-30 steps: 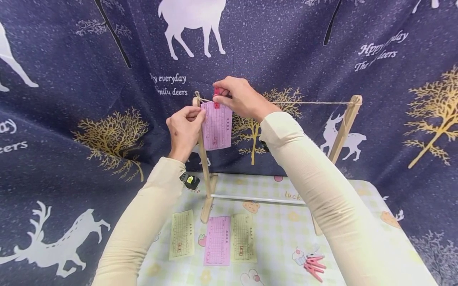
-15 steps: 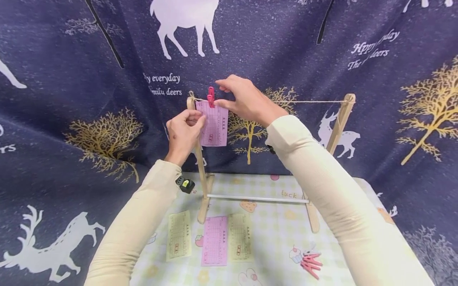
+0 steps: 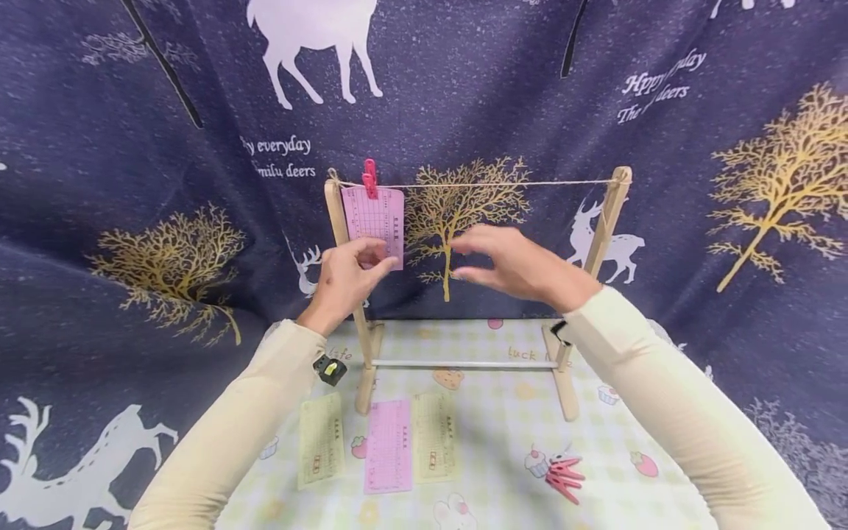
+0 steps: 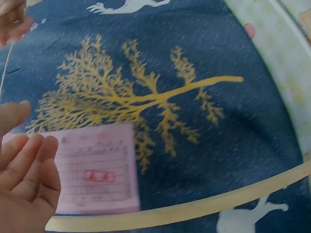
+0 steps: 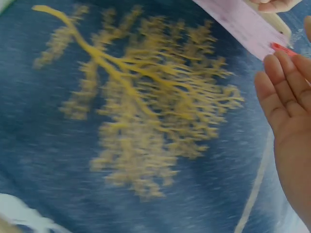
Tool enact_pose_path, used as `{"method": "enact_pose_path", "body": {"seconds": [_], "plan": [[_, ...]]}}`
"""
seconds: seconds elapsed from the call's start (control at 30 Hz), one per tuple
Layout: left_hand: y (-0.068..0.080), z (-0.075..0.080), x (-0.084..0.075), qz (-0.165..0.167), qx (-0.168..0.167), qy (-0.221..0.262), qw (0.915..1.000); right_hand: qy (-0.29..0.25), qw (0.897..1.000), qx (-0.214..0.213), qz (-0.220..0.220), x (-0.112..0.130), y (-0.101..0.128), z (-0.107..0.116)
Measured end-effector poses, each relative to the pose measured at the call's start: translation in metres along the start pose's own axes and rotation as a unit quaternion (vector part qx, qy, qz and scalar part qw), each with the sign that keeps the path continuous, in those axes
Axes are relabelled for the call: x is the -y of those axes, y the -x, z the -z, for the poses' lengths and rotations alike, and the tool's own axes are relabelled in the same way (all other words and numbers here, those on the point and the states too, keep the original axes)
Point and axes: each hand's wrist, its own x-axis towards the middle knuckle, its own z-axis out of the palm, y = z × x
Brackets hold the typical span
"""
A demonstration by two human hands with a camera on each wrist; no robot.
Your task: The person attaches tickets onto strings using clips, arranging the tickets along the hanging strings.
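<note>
1 pink slip (image 3: pixel 375 224) pegged on string (image 3: pixel 503 184); 3 slips (image 3: pixel 387 445) left on surface. Both hands' grip apart, holding nothing: left hand (image 3: pixel 344 280), right hand (image 3: pixel 517 265).

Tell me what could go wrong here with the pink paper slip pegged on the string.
1. The pink paper slip hangs from a single pink plastic clothespin near one top corner, so it may swing or tilt.
2. The left hand is at the slip's lower edge; a tug might pull it free of the clothespin.
3. The thin twine string runs between two light wooden posts; the open right hand, close in front, could knock the frame.
</note>
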Motion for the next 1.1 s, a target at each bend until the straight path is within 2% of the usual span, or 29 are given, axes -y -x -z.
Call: {"method": "enact_pose_path", "body": {"seconds": [0.2, 0.4, 0.6, 0.8, 1.1], "plan": [[0.024, -0.013, 0.012, 0.026, 0.08, -0.006, 0.9964, -0.022, 0.998, 0.031, -0.052, -0.009, 0.063, -0.024], [0.056, -0.029, 0.033, 0.044, 0.105, -0.001, 0.9935, -0.017, 0.994, 0.036, -0.104, -0.014, 0.12, -0.043], [0.095, -0.047, 0.053, 0.105, 0.149, 0.022, 0.983, -0.046, 0.977, 0.056, -0.203, -0.009, 0.171, -0.057], [0.123, -0.061, 0.063, 0.143, 0.154, 0.032, 0.9771, -0.039, 0.972, 0.027, -0.23, -0.007, 0.211, -0.072], [0.148, -0.077, 0.074, 0.148, 0.17, 0.049, 0.973, -0.045, 0.962, 0.015, -0.27, 0.0, 0.254, -0.086]]}}
